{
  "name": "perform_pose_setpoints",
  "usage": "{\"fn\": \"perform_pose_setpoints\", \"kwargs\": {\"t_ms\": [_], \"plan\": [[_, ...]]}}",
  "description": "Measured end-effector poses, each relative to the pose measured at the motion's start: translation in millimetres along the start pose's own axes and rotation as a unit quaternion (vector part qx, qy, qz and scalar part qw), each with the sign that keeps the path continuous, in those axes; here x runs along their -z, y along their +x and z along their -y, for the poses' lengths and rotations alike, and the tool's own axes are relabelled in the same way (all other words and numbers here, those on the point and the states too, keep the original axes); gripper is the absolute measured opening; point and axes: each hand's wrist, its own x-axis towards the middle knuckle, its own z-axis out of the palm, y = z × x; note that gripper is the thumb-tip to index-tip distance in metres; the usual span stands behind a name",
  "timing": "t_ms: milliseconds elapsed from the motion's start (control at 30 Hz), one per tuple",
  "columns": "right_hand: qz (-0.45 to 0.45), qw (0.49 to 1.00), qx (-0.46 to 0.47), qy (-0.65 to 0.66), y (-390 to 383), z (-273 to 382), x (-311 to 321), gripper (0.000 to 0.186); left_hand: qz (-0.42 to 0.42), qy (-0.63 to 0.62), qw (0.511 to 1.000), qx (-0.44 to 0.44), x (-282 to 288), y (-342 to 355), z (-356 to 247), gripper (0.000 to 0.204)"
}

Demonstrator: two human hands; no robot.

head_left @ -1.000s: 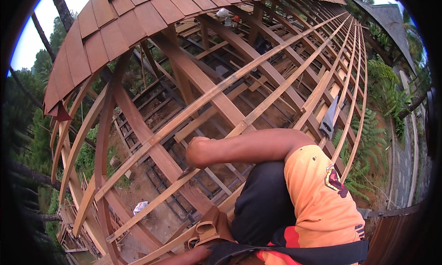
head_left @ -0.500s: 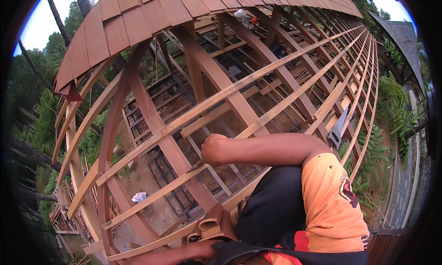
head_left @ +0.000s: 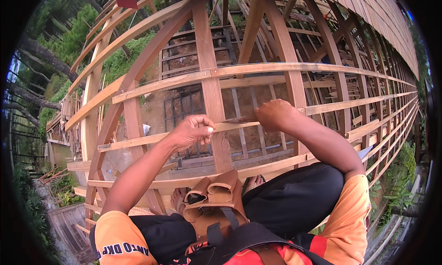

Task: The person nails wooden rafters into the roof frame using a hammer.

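My right hand (head_left: pixel 277 115) is closed around a dark, tapering tool (head_left: pixel 239 120) whose exact kind I cannot make out. The tool's thin end points left along a light wooden batten (head_left: pixel 154 141), towards a reddish rafter (head_left: pixel 213 92). My left hand (head_left: pixel 191 132) is beside that crossing, thumb and fingers pinched together; whatever they hold is too small to name. Below the hands, a tan leather tool pouch (head_left: pixel 218 198) hangs at my waist between my bent knees.
More battens (head_left: pixel 322 70) cross the curved rafters, with open gaps between them. Far below lie dark metal frames (head_left: pixel 184 109) on bare ground. Wooden shingles (head_left: pixel 373 23) cover the upper right. A saw blade (head_left: pixel 366 152) shows by my right elbow. My feet (head_left: pixel 178 199) rest low on the frame.
My left hand has come up from the tool pouch to the batten, near the rafter. The view has turned, and my right hand still holds the dark tool over the batten.
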Motion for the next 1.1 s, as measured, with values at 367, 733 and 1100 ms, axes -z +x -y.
{"fn": "perform_pose_setpoints", "kwargs": {"t_ms": [367, 733, 1100], "plan": [[0.017, 0.991, -0.022, 0.128, -20, -18, -22, 0.032, -0.164, -0.076, 0.983, 0.040, 25, 26, 62, 0.019], [-0.116, 0.788, -0.020, 0.605, -35, 32, -130, 0.034, -0.256, 0.310, 0.900, -0.167, 9, 55, 79, 0.011], [-0.251, 0.834, 0.070, 0.487, -21, 57, -117, 0.040, -0.315, 0.395, 0.820, -0.270, -4, 55, 83, 0.007]]}}
